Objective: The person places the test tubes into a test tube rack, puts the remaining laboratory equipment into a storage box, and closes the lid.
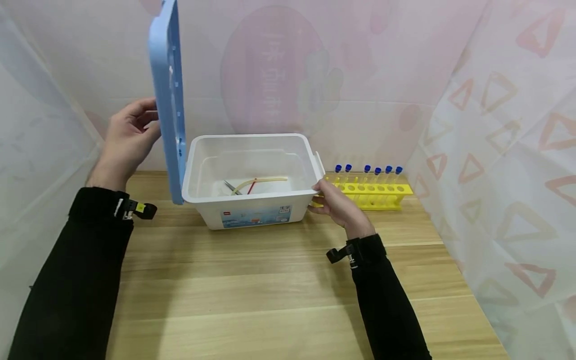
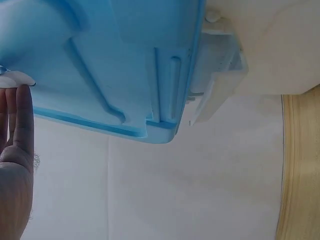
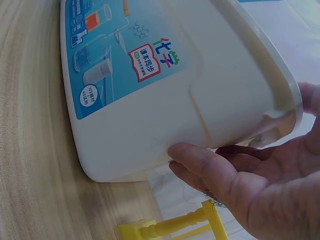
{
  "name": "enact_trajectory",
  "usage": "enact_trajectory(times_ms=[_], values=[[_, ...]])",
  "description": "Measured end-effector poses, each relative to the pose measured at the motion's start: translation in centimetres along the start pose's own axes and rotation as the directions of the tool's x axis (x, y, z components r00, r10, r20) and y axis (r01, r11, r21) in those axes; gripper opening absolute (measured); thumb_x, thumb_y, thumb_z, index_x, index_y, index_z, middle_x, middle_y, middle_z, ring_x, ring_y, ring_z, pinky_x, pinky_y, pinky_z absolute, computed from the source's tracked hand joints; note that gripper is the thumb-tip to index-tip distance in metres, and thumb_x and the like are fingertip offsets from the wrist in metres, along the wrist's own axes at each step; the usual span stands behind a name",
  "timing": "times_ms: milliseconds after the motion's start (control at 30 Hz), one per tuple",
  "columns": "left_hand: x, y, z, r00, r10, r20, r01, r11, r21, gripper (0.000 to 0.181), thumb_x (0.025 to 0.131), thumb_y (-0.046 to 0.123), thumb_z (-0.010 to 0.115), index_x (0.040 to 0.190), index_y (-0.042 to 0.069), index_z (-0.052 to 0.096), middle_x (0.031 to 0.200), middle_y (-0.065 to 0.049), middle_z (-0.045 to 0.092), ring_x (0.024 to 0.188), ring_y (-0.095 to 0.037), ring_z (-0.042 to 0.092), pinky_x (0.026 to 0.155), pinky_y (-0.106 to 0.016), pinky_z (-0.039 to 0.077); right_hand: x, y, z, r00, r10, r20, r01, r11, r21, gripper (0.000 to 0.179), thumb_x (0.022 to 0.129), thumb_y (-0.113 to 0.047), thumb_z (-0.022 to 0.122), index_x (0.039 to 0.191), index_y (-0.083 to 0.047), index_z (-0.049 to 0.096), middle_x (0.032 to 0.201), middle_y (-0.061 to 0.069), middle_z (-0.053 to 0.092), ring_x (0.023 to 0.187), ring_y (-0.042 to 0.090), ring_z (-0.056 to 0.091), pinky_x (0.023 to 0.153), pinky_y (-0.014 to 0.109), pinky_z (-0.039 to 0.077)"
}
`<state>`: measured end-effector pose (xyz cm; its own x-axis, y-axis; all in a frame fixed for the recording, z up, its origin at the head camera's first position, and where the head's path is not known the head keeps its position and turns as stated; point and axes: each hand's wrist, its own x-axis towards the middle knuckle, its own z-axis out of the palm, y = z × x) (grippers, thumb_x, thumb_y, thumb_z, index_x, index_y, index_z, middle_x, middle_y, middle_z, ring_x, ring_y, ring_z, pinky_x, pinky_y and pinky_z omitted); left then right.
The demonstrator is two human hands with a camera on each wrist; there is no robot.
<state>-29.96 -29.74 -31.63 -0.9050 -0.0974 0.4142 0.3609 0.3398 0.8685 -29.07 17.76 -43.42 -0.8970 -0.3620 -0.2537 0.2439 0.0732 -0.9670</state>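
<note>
A white plastic box with a printed label stands on the wooden table. Its blue lid is raised upright at the box's left end. My left hand holds the lid from its outer face; in the left wrist view the fingers are at a white part of the lid. At the front right corner, my right hand grips the box, thumb by the rim and other fingers below. Inside the box lie a pale yellowish tube, a thin red stick and a slim metal tool.
A yellow test tube rack holding several blue-capped tubes stands right of the box, close to my right hand. Printed sheets hang behind the table and along both sides. The wooden table extends in front.
</note>
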Motion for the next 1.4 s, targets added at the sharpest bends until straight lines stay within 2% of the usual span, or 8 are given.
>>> enact_trajectory(times_ms=[267,433,633,833,1000,1100,1267,1400], values=[[1.0,-0.1,0.5,0.987,0.083,0.14,-0.086,0.996,0.018,0.038,0.115,0.01,0.076,0.152,0.017,0.077,0.14,0.014,0.073,0.127,-0.004,0.071,0.1,-0.007,0.06,0.0,-0.1,0.5,1.0,-0.013,0.016,0.013,1.0,-0.005,0.079,0.109,-0.022,0.044,0.186,-0.013,0.026,0.188,0.03,0.03,0.175,0.054,0.039,0.138,0.072,0.041],[1.6,0.2,0.7,0.973,0.057,0.223,-0.069,0.997,0.046,0.043,0.115,0.011,0.077,0.158,0.016,0.074,0.141,0.015,0.073,0.128,-0.001,0.073,0.101,-0.006,0.061,0.0,-0.2,0.8,1.0,-0.014,0.02,0.014,1.0,0.007,0.077,0.11,-0.022,0.044,0.184,-0.011,0.029,0.187,0.027,0.034,0.175,0.053,0.04,0.138,0.072,0.042],[2.2,0.9,1.1,0.954,0.011,0.299,-0.067,0.981,0.179,0.045,0.117,0.025,0.077,0.161,0.019,0.071,0.141,0.018,0.072,0.125,0.003,0.071,0.1,-0.003,0.059,0.2,-0.1,1.3,1.0,-0.012,0.013,0.012,1.0,0.016,0.075,0.11,-0.023,0.045,0.183,-0.01,0.031,0.187,0.026,0.034,0.174,0.053,0.041,0.138,0.072,0.043],[2.6,1.4,1.6,0.937,0.024,0.348,-0.11,0.967,0.23,0.046,0.117,0.024,0.076,0.161,0.013,0.07,0.148,0.007,0.072,0.125,0.007,0.069,0.099,-0.002,0.057,0.2,-0.1,2.0,1.0,-0.01,-0.002,0.01,1.0,0.025,0.073,0.11,-0.024,0.046,0.181,-0.008,0.032,0.189,0.024,0.03,0.176,0.052,0.038,0.138,0.071,0.044],[2.9,1.8,2.3,0.918,0.025,0.395,-0.145,0.95,0.276,0.043,0.117,0.02,0.076,0.159,0.012,0.073,0.148,-0.008,0.074,0.122,0.007,0.067,0.097,-0.003,0.055,0.2,-0.1,2.5,1.0,-0.008,-0.005,0.008,0.999,0.038,0.076,0.112,-0.024,0.046,0.184,-0.01,0.026,0.191,0.024,0.026,0.177,0.052,0.035,0.139,0.071,0.043],[3.1,2.0,2.7,0.905,0.006,0.425,-0.154,0.937,0.315,0.043,0.117,0.02,0.077,0.159,0.012,0.073,0.151,-0.014,0.073,0.126,0.001,0.067,0.098,-0.005,0.052,0.2,-0.1,2.8,1.0,-0.012,-0.006,0.013,0.999,0.032,0.077,0.113,-0.024,0.046,0.186,-0.014,0.023,0.192,0.022,0.024,0.177,0.052,0.035,0.138,0.071,0.044],[3.4,2.4,3.3,0.885,-0.035,0.465,-0.165,0.909,0.382,0.043,0.117,0.023,0.077,0.159,0.012,0.072,0.158,-0.017,0.071,0.138,-0.024,0.069,0.097,-0.01,0.048,0.3,-0.1,3.3,1.0,-0.018,-0.004,0.018,0.999,0.034,0.079,0.113,-0.025,0.046,0.188,-0.017,0.022,0.194,0.021,0.023,0.177,0.05,0.035,0.137,0.07,0.045],[3.3,2.6,4.0,0.865,-0.041,0.501,-0.204,0.882,0.424,0.041,0.116,0.02,0.077,0.157,0.013,0.074,0.157,-0.016,0.073,0.14,-0.032,0.069,0.104,-0.016,0.055,0.3,-0.1,3.7,1.0,-0.016,-0.005,0.016,0.999,0.043,0.081,0.112,-0.027,0.046,0.188,-0.018,0.02,0.195,0.02,0.02,0.177,0.05,0.035,0.138,0.072,0.044]])
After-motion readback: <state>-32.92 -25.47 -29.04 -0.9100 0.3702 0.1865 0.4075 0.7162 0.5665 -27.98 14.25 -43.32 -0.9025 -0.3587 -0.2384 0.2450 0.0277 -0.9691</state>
